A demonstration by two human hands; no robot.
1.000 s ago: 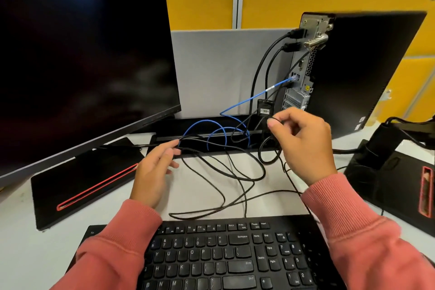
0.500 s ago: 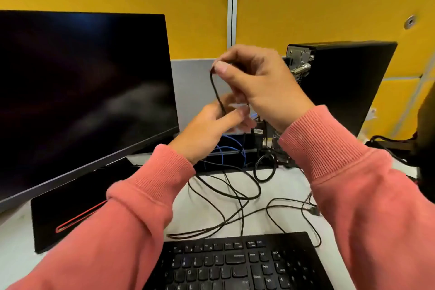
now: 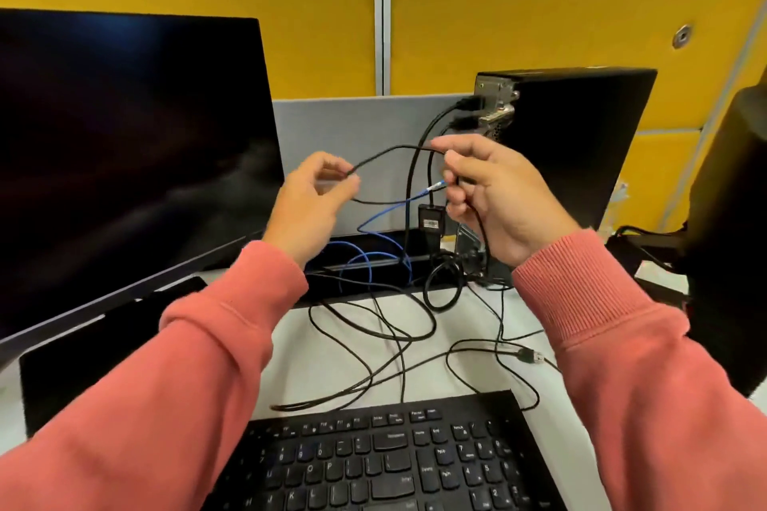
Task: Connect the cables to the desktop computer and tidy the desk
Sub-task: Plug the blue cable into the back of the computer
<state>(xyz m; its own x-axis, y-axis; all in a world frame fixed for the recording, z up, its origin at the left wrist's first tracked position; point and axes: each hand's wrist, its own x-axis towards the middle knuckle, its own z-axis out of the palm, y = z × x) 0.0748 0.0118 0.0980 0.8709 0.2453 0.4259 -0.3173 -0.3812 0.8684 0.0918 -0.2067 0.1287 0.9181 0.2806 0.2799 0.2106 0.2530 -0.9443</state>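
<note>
My right hand (image 3: 500, 199) is raised in front of the black desktop tower (image 3: 581, 145) and pinches a thin black cable (image 3: 394, 149). That cable arcs left to my left hand (image 3: 311, 203), whose fingertips close on it. Two thick black cables (image 3: 417, 162) are plugged in at the top of the tower's rear panel. A blue network cable (image 3: 388, 209) runs to the panel behind my right hand. Loose black cables (image 3: 373, 328) lie tangled on the white desk, one ending in a free USB plug (image 3: 529, 356).
A large dark monitor (image 3: 124, 162) stands at left on a black base (image 3: 103, 340). A black keyboard (image 3: 386, 456) lies at the near edge. Another black stand (image 3: 730, 228) rises at right. Yellow partition panels (image 3: 519, 0) back the desk.
Both hands rose from the desk with the thin cable, met in front of the tower, then spread apart, stretching the cable between them. A USB plug now lies exposed on the desk.
</note>
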